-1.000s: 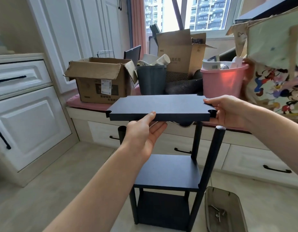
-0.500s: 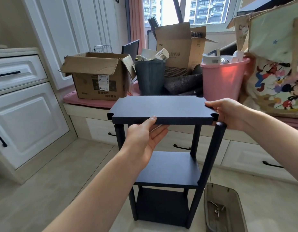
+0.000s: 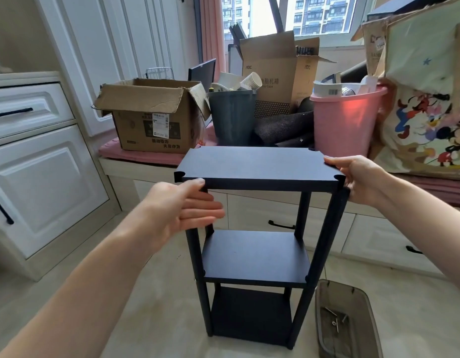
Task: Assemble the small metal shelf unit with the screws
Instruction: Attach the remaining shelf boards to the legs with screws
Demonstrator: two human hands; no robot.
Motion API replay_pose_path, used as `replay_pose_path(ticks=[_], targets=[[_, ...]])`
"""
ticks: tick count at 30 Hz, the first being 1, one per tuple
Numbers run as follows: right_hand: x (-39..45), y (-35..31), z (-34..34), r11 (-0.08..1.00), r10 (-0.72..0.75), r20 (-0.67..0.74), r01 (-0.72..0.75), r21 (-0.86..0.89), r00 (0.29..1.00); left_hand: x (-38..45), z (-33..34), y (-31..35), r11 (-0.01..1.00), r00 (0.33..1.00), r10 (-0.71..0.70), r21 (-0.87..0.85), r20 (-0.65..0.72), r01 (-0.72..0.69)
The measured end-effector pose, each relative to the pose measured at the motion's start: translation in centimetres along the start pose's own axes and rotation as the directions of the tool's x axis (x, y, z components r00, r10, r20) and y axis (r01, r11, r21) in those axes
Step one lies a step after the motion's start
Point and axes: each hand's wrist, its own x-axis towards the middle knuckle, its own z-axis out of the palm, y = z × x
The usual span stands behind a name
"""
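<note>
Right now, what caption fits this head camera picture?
Two hands, left and right, set the top panel onto the black shelf unit's posts.

One head-worn view looks forward and down, close over the shelf unit [image 3: 254, 228].

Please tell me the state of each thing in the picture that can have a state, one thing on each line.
top panel: level, on the posts
shelf unit: upright on the floor
left hand: open, fingers straight at the panel's front left corner
right hand: holds the panel's right end
cardboard box: flaps open
pink bucket: filled with items
grey bin: filled with cups
tray: on the floor, screws inside
</note>
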Motion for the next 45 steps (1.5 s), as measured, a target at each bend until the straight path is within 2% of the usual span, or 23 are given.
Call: replay_pose_path(ticks=[1,3,5,6,10,13,16,23,34,37,45], targets=[[0.0,0.0,0.0,1.000,-0.001,0.002,0.001,0.011,1.000,0.2,-0.8,0.1,0.992,0.990,0.084,0.099,-0.111,-0.073],[0.0,0.0,0.2,1.000,0.001,0.003,-0.001,0.028,1.000,1.1,-2.3,0.4,0.944,0.894,0.301,0.237,-0.332,-0.230],[-0.1,0.0,0.3,0.999,0.005,0.004,-0.005,0.040,1.000,2.2,-3.1,0.3,0.907,0.796,0.414,0.279,-0.442,-0.317],[-0.2,-0.1,0.4,0.999,0.009,0.010,-0.009,0.045,1.000,2.7,-3.2,0.2,0.907,0.792,0.415,0.272,-0.448,-0.322],[-0.4,-0.2,0.6,0.997,0.019,0.038,-0.022,0.068,0.999,4.6,-2.9,-1.0,0.978,0.954,0.169,0.160,-0.249,-0.131],[-0.3,-0.2,0.5,0.997,0.018,0.040,-0.021,0.070,0.999,4.9,-2.8,-1.7,0.994,0.989,0.059,0.094,-0.139,-0.046],[-0.2,-0.3,0.2,0.996,-0.006,0.038,0.002,0.085,0.999,4.9,-2.6,-2.1,0.995,0.996,0.064,0.082,-0.068,-0.058],[-0.3,-0.6,0.0,0.992,-0.015,0.051,0.008,0.126,0.999,5.0,-2.4,-2.1,0.993,0.995,0.093,0.082,-0.040,-0.090],[-0.4,-0.6,0.0,0.996,-0.011,0.039,0.007,0.093,0.999,5.5,-2.1,-2.2,0.995,0.999,0.041,-0.091,0.014,-0.040],[-0.4,0.0,0.0,0.999,0.002,0.054,-0.004,0.034,0.999,5.6,-2.6,-2.4,0.994,1.000,0.028,-0.107,0.006,-0.027],[0.2,1.5,-0.2,0.995,0.043,0.127,-0.055,0.089,0.991,5.9,-3.4,-2.7,0.996,0.998,-0.011,-0.093,0.066,0.017]])
